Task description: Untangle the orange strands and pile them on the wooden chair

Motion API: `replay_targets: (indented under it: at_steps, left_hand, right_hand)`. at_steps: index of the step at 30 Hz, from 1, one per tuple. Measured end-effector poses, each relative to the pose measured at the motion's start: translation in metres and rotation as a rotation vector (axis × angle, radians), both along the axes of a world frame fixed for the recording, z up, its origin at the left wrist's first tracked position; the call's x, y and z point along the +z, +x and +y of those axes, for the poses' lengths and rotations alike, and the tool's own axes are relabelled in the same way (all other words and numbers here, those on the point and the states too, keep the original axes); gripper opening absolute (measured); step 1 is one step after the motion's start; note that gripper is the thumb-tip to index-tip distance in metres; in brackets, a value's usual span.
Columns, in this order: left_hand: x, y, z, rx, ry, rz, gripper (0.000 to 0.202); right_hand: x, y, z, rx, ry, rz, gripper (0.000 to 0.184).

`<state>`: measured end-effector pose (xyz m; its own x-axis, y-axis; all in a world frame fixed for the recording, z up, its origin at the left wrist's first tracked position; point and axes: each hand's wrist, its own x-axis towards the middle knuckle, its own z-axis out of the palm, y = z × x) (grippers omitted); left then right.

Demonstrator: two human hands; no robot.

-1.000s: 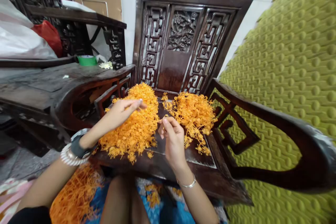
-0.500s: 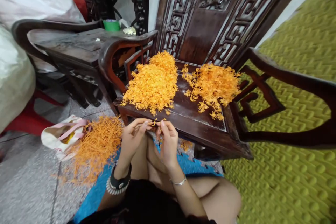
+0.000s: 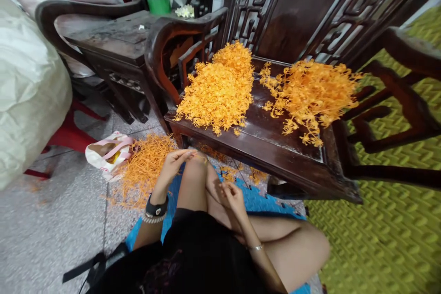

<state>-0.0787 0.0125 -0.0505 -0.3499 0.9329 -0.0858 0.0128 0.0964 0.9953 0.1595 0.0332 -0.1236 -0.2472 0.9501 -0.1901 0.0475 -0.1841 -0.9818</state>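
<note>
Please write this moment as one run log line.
left hand: near knee, hold unclear; right hand: apart from left, hold unclear; chair seat: two orange piles; floor: orange strand heap beside white bag

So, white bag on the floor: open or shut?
Open: the white bag gapes beneath its pink strap, showing something yellow inside.

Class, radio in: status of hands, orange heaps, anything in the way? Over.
Left hand and right hand apart, grips unclear. Two orange heaps on chair seat. Seat's front edge between hands and heaps.
</note>
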Motion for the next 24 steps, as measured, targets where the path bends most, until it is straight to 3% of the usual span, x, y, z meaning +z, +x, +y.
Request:
replay_targets:
  at_steps: [5, 9, 12, 15, 18, 24]
  left_hand:
    - [-0.041, -0.047, -0.015, 0.067, -0.151, 0.093, 0.039]
    - [-0.063, -0.064, -0.026, 0.090, -0.241, 0.136, 0.040]
    - [-0.074, -0.068, -0.028, 0.073, -0.279, 0.168, 0.037]
    - [-0.082, -0.071, -0.026, 0.058, -0.312, 0.229, 0.032]
    - [-0.088, -0.073, -0.022, 0.043, -0.342, 0.298, 0.030]
    - [-0.095, -0.076, -0.024, 0.040, -0.404, 0.410, 0.024]
  right_hand:
    - [-0.050, 0.069, 0.003, -0.148, -0.019, -0.263, 0.047]
    - [-0.077, 0.091, 0.021, -0.155, -0.047, -0.502, 0.031]
    - [-0.093, 0.085, 0.040, -0.181, -0.019, -0.679, 0.023]
    - [-0.104, 0.069, 0.056, -0.184, 0.050, -0.818, 0.030]
    - [-0.113, 0.056, 0.068, -0.079, 0.100, -0.898, 0.037]
    - [-0.125, 0.042, 0.078, 0.126, 0.095, -0.966, 0.029]
